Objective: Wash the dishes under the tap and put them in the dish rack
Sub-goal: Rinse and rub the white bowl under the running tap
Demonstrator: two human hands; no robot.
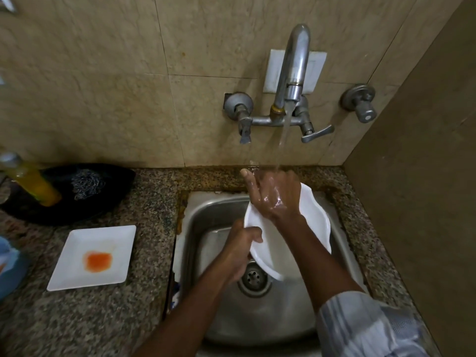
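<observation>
Hidden: our right hand [277, 195] lies spread flat, covering the white plate [268, 256] centre.
Grip: our left hand [238, 249] pinches its glossy rim above the steel sink [201, 215].
Tap [292, 73]: running.
Counter: square plate [94, 256], orange smear.

Brushed stainless-steel sink basin [260, 320]; dull grey metal wall tap [292, 73]; glossy white round plate [315, 228]; speckled polished granite countertop [108, 318]; matt beige marbled wall tiles [103, 86]

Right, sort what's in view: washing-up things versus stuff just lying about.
Job: white plate held by left hand, rubbed by right hand; running tap; sink; stained square plate; steel scrubber.
Lying about: yellow bottle; black dish.
</observation>
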